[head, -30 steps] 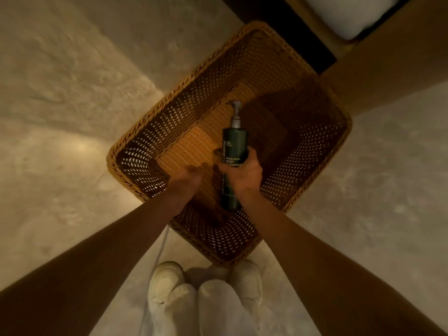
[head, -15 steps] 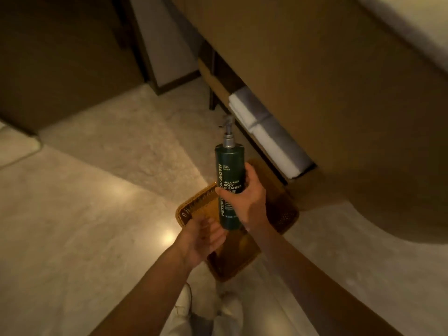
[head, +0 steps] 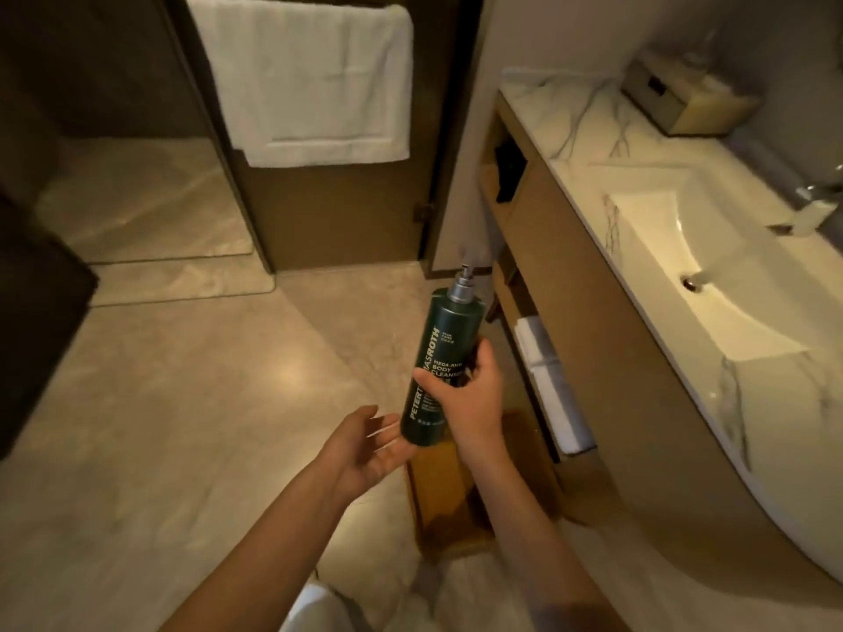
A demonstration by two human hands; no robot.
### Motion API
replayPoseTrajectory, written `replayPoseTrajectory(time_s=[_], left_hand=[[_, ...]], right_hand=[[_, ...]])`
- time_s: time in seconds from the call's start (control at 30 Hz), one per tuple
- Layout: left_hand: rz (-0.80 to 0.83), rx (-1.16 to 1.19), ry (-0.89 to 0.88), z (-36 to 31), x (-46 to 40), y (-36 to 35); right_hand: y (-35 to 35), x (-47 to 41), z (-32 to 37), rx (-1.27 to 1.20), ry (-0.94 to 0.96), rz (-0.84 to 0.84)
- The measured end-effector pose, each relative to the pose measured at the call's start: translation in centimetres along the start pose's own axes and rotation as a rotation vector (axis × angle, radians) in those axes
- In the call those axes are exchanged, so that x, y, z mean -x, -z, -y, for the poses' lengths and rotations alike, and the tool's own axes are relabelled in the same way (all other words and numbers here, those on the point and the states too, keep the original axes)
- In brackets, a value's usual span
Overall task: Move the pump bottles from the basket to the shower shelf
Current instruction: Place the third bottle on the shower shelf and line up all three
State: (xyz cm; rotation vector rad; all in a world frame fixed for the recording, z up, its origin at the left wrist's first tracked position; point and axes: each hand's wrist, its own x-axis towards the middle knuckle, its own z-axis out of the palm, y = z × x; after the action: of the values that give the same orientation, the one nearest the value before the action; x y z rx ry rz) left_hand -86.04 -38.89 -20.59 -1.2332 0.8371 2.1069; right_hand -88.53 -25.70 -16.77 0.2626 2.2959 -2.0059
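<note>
My right hand (head: 470,399) grips a dark green pump bottle (head: 444,353) around its middle, holding it upright and slightly tilted above the floor. Its silver pump head points up toward the vanity. My left hand (head: 365,444) is open, palm up, just below and left of the bottle's base, close to it. The wicker basket (head: 451,494) lies on the floor beneath both hands, largely hidden by my right arm. No shower shelf is identifiable in view.
A vanity with a marble top and sink (head: 711,275) runs along the right, with folded white towels (head: 552,390) on its lower shelf. A white towel (head: 310,79) hangs on the dark door ahead. A glass-edged shower floor (head: 137,207) lies at the left.
I have lifted the bottle out of the basket and raised my view from the floor to the room. My left hand opened under the bottle's base.
</note>
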Motion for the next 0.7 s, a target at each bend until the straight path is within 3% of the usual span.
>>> replayPoseTrajectory(time_s=[0.2,0.43,0.7], left_hand=[[-0.040,0.225,-0.226,-6.0,6.6,6.2],[-0.015,0.326,-0.416,-16.9,11.8,12.5],[-0.008,0.404,-0.498,-27.2,13.9,18.4]], right_hand=[[-11.0,0.2,5.8,0.036,0.093,0.159],[-23.8,-1.7,12.3,0.017,0.319,0.322],[-35.5,-5.0,16.8,0.010,0.439,0.410]])
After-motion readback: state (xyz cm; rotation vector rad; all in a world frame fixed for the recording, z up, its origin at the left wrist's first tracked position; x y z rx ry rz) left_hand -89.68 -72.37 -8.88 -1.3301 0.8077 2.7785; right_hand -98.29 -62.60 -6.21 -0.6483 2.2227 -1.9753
